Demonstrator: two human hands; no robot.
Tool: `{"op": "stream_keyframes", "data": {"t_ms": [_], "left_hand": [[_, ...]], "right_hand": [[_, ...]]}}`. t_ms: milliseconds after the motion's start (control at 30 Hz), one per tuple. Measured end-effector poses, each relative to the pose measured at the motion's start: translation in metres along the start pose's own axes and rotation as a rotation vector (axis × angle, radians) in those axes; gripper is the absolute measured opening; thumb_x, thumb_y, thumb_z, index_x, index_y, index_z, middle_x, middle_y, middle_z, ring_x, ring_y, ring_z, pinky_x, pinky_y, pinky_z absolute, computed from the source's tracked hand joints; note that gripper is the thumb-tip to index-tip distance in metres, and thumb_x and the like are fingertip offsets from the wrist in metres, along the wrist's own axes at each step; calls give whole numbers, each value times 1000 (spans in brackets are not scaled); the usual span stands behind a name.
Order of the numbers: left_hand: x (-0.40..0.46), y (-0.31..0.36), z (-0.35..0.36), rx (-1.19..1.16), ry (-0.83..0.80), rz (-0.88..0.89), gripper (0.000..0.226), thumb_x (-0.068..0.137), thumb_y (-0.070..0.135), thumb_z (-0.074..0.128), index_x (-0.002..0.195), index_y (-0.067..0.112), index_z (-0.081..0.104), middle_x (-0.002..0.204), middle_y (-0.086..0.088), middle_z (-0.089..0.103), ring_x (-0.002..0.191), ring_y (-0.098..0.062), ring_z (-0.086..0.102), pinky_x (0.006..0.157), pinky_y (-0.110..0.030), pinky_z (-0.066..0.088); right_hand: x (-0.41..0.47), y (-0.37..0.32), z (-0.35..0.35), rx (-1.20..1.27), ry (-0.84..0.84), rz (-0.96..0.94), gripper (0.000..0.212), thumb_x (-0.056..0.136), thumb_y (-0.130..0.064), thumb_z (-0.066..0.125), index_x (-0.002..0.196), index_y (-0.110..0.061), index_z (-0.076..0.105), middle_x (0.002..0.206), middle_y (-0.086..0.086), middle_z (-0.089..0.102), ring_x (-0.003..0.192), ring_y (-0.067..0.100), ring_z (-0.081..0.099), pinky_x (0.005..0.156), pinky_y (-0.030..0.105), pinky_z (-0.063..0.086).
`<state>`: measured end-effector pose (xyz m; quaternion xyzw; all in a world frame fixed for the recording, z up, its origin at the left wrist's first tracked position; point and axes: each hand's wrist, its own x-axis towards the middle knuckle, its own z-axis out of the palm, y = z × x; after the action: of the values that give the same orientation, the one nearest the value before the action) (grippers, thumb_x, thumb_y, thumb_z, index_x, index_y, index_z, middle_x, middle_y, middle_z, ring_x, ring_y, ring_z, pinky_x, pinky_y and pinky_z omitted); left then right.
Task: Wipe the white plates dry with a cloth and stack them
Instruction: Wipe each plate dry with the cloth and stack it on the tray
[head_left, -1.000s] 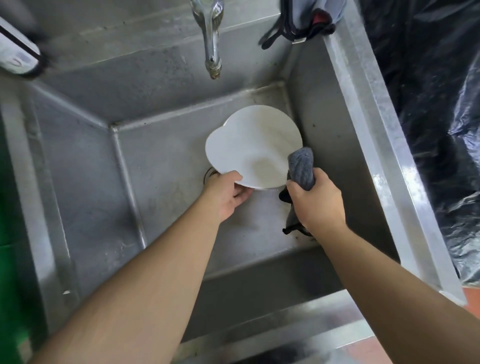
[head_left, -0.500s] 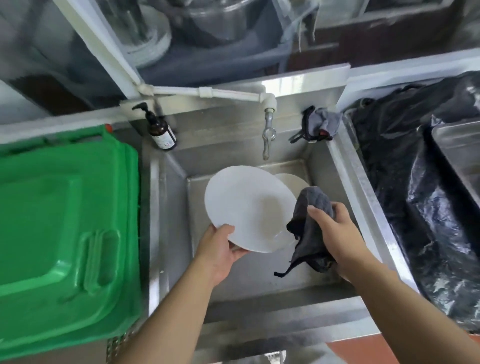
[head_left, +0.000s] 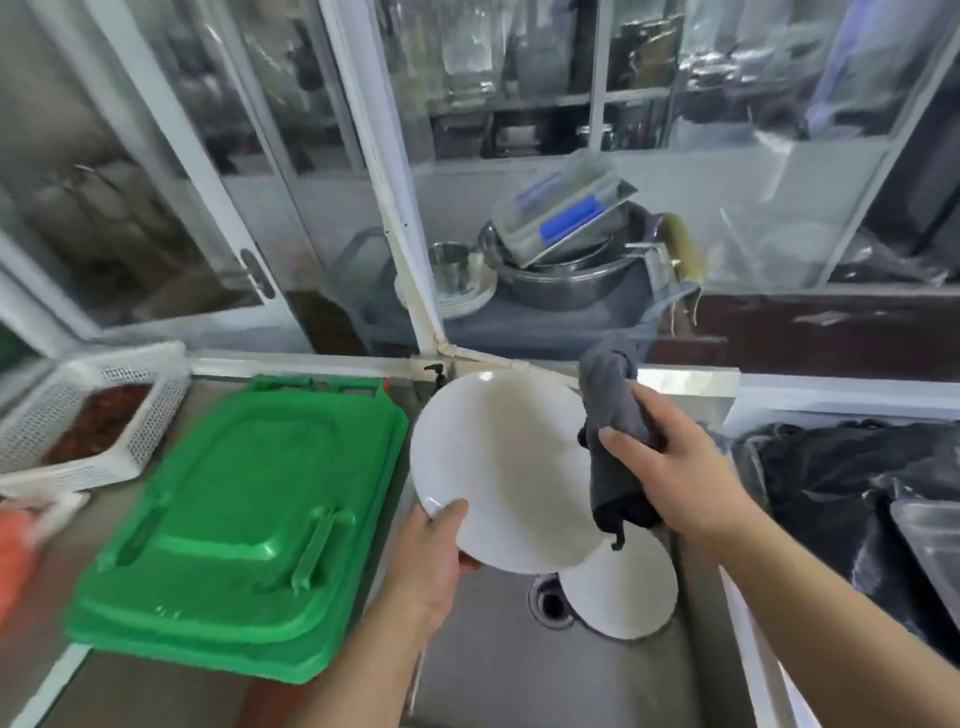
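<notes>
Above the steel sink (head_left: 467, 675), the left hand (head_left: 431, 558) grips a white plate (head_left: 498, 467) by its near left rim, thumb on the upper face and fingers curled beneath. That plate is held tilted in the air, so nearly all of it lies up and to the right of the grip. Just right of it, the right hand (head_left: 670, 467) clutches a bunched grey cloth (head_left: 615, 436), fingers wrapped round its middle; the cloth sticks out above and below the fist and touches the plate's right edge. A second white plate (head_left: 623, 597) lies lower in the sink basin, beside the drain (head_left: 550, 603) and partly hidden under the held plate. A green lid (head_left: 234, 530) lies to the left of the sink, with a white basket (head_left: 93, 405) farther left.
</notes>
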<state>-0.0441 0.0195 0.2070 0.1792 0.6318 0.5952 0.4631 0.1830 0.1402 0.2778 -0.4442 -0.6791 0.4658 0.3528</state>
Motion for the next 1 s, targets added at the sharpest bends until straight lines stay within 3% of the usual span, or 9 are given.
{"op": "stream_keyframes", "data": {"t_ms": [67, 133, 200, 300, 433, 567, 767, 867, 1000], "left_hand": [[-8, 20, 3, -4, 3, 57, 29, 81, 30, 63, 98, 44, 81, 108, 3, 82, 100, -25, 78, 73, -43, 63], [-12, 37, 4, 8, -2, 112, 29, 82, 30, 63, 101, 41, 81, 109, 2, 82, 96, -19, 79, 66, -35, 63], [-15, 54, 6, 41, -1, 179, 29, 82, 32, 63, 105, 32, 81, 109, 4, 82, 98, -16, 79, 66, -30, 61], [-15, 79, 8, 122, -21, 296, 29, 84, 36, 62, 107, 29, 77, 110, 13, 82, 102, -6, 77, 73, -21, 59], [-11, 108, 10, 190, -65, 396, 28, 85, 38, 61, 107, 30, 75, 107, 18, 81, 99, -1, 75, 78, -21, 57], [-5, 130, 12, 253, -88, 456, 30, 84, 43, 60, 109, 34, 74, 105, 21, 79, 96, 0, 73, 86, -33, 59], [-4, 142, 10, 412, -170, 538, 32, 84, 48, 54, 109, 39, 73, 98, 21, 77, 89, 2, 71, 84, -36, 58], [-12, 139, 11, 406, -252, 587, 31, 88, 41, 55, 112, 34, 74, 101, 13, 79, 98, -6, 73, 85, -31, 56], [-28, 142, 14, 415, -289, 636, 30, 92, 38, 57, 115, 50, 71, 106, 22, 78, 99, 4, 70, 77, -15, 52]], "right_hand": [[10, -16, 0, -292, -11, -187, 50, 96, -41, 70, 138, -57, 50, 122, -34, 58, 105, -5, 57, 89, 21, 45], [16, -25, 5, -475, -9, -309, 55, 97, -37, 71, 149, -40, 51, 134, -17, 50, 116, 10, 54, 96, 27, 44], [19, -35, 10, -585, -11, -349, 56, 97, -34, 71, 150, -30, 55, 143, -2, 48, 122, 26, 57, 104, 37, 49], [18, -48, 14, -668, 54, -386, 58, 99, -32, 68, 155, -29, 50, 145, 3, 49, 123, 32, 56, 107, 45, 50], [14, -64, 22, -713, 161, -364, 56, 105, -35, 56, 159, -32, 41, 139, 5, 54, 112, 34, 60, 94, 45, 55], [6, -73, 40, -669, 203, -289, 54, 102, -40, 55, 155, -35, 45, 134, 2, 59, 109, 30, 63, 85, 40, 53], [-10, -92, 77, -413, 177, -384, 53, 92, -54, 50, 145, -48, 48, 114, -22, 52, 108, 3, 55, 80, 4, 39], [2, -123, 81, -375, 149, -496, 52, 94, -55, 47, 145, -50, 42, 119, -24, 51, 109, 1, 54, 91, 7, 40], [19, -168, 70, -454, 198, -622, 49, 98, -42, 53, 147, -40, 52, 127, -14, 52, 108, 10, 57, 92, 19, 45]]}}
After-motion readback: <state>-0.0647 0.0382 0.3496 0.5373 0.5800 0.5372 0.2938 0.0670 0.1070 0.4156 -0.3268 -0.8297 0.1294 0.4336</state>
